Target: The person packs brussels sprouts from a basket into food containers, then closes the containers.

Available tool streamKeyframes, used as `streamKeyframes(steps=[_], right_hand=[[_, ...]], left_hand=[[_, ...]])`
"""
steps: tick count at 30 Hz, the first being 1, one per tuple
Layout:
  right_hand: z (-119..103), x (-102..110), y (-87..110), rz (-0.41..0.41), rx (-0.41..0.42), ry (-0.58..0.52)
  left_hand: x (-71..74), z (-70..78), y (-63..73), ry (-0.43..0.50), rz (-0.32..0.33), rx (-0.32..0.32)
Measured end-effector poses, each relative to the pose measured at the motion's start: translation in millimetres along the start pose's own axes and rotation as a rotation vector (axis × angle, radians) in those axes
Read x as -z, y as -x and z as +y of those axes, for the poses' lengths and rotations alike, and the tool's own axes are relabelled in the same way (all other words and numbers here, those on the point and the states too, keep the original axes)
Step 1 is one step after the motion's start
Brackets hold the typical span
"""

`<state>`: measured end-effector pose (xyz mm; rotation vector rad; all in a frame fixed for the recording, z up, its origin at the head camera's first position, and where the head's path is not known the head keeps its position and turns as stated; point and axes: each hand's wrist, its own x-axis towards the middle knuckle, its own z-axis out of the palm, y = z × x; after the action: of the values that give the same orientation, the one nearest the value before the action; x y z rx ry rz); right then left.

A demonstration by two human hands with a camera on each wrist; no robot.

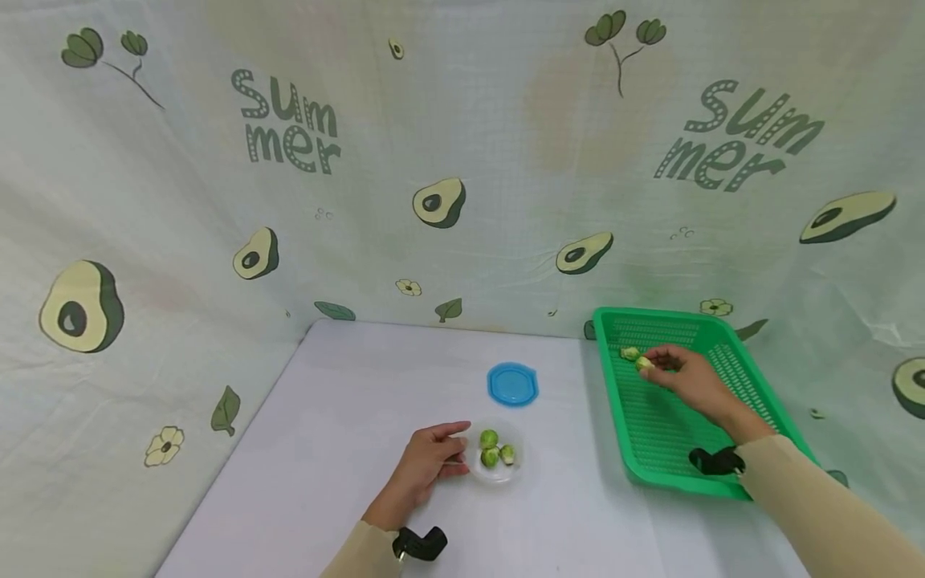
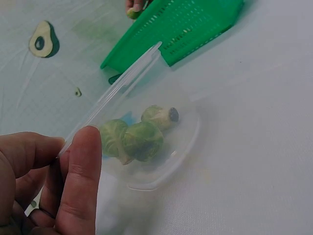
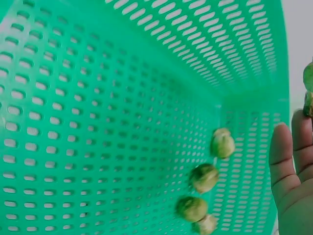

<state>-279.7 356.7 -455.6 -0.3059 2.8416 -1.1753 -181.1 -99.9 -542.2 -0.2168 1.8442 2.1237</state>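
Observation:
My left hand (image 1: 431,461) pinches the rim of a clear round plastic container (image 1: 499,478) between thumb and fingers. Inside it lie 3 Brussels sprouts (image 2: 143,141), grouped together. Over the left part of a green basket (image 1: 627,449), my right hand (image 1: 690,384) holds another Brussels sprout (image 1: 644,364) in its fingertips. In the right wrist view, that sprout (image 3: 308,81) is cut off by the right edge, beside the fingers. Several more Brussels sprouts (image 3: 204,177) rest in the basket along one end.
A blue lid (image 1: 513,384) lies flat on the white table (image 1: 376,377), just behind the container. The slotted basket stands at the right, close to the printed curtain (image 1: 506,144) that hangs behind and beside the table.

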Motion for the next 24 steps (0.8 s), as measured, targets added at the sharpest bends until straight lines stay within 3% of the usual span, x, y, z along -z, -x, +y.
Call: streamKeyframes(steps=[17, 24], right_hand=[[-38, -6, 16.9, 0.103, 0.067, -0.071], [-55, -13, 19.9, 0.086, 0.092, -0.118]], left_hand=[[1.1, 0.1, 1.9, -0.008, 0.002, 0.001], [0.3, 1.2, 1.9, -0.010, 0.002, 0.003]])
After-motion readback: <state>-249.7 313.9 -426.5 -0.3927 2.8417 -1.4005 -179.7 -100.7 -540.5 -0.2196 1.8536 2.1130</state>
